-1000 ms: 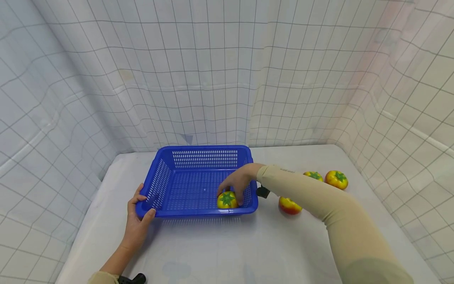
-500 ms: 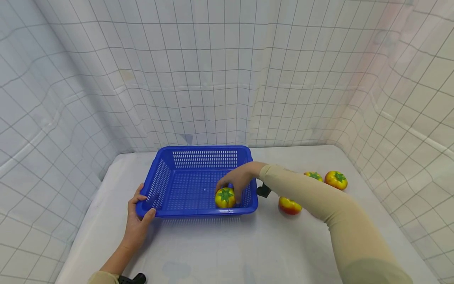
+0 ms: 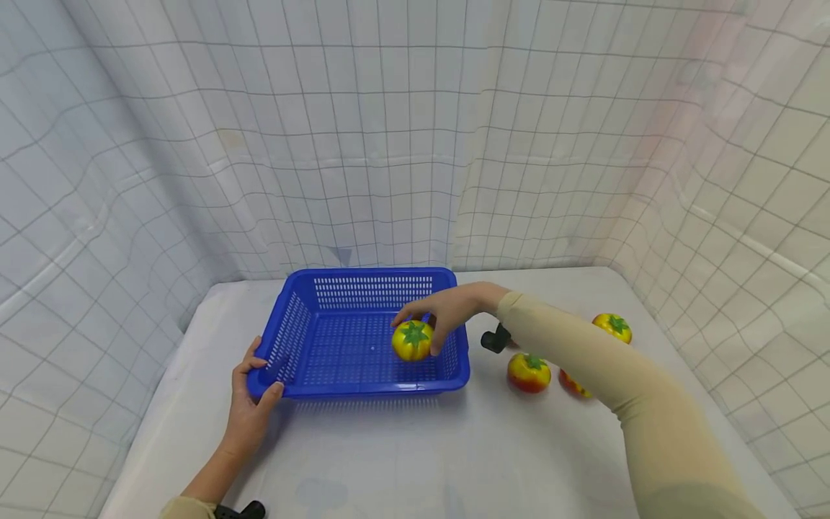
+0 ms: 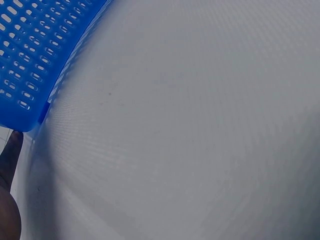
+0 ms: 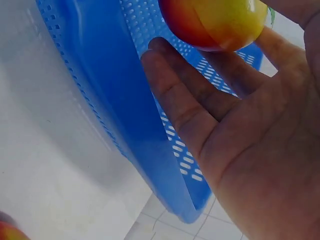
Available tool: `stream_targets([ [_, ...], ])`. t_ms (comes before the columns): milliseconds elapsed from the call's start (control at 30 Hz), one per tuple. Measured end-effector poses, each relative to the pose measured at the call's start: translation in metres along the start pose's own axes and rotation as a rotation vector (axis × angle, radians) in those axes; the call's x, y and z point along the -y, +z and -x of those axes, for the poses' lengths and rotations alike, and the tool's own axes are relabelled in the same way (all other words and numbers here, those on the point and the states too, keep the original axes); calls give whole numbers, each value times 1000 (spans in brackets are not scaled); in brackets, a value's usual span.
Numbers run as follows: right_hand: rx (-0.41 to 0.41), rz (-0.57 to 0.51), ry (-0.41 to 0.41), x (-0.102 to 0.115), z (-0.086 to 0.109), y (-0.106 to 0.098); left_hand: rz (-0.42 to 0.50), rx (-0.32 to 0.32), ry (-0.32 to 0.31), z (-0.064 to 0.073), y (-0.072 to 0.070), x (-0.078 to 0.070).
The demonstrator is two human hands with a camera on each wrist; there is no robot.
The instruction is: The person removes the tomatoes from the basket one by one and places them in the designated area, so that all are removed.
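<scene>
A blue perforated plastic basket (image 3: 353, 390) stands on the white-covered table. My left hand (image 3: 248, 412) grips its near left corner, thumb on the front rim and fingers over the side. In the left wrist view only a dark finger (image 4: 11, 160) shows against the basket corner (image 4: 25, 117). Over the right part of the basket, my right hand (image 3: 455, 305) pinches a yellow-red persimmon (image 3: 412, 342) with a green calyx. The right wrist view shows the persimmon (image 5: 215, 22) between thumb and fingers, raised above the basket's mesh; two other fingers extend beside it, near the rim.
Right of the basket, a persimmon (image 3: 528, 373) lies on the table. Another persimmon (image 3: 573, 385) is partly covered by the right sleeve (image 3: 603, 360), and a further persimmon (image 3: 612, 326) sits behind the sleeve. Gridded white curtains (image 3: 389, 144) enclose the table at the back and sides.
My right hand has lifted the persimmon from the basket's near right corner, upward and slightly back. The right forearm has shifted, uncovering more of the persimmons on the table. My left hand stays put.
</scene>
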State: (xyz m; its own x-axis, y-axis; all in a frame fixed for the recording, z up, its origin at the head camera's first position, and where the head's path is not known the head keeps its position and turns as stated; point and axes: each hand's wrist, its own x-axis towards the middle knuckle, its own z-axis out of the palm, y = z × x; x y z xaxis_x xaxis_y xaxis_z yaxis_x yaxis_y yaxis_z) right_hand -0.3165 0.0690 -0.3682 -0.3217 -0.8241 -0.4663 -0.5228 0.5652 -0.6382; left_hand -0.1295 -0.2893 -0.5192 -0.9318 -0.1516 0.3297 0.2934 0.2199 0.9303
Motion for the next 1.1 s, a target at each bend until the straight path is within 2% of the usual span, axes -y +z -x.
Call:
stream_targets([
  [233,-51,-48,-61,-9,20,-8,5,-9,10,0,0,-1],
  [433,-108,-92,-10,-16,41,-13,-1,-17,12,0,0,0],
  [667,-155,-113,-8,-27,61,-15,-2,-20,9,0,0,2],
  [867,-211,-143,78,-37,77,-12,14,-22,2,-1,1,3],
  [1100,-253,-155,123,-47,97,-8,31,-18,-11,-1,1,3],
])
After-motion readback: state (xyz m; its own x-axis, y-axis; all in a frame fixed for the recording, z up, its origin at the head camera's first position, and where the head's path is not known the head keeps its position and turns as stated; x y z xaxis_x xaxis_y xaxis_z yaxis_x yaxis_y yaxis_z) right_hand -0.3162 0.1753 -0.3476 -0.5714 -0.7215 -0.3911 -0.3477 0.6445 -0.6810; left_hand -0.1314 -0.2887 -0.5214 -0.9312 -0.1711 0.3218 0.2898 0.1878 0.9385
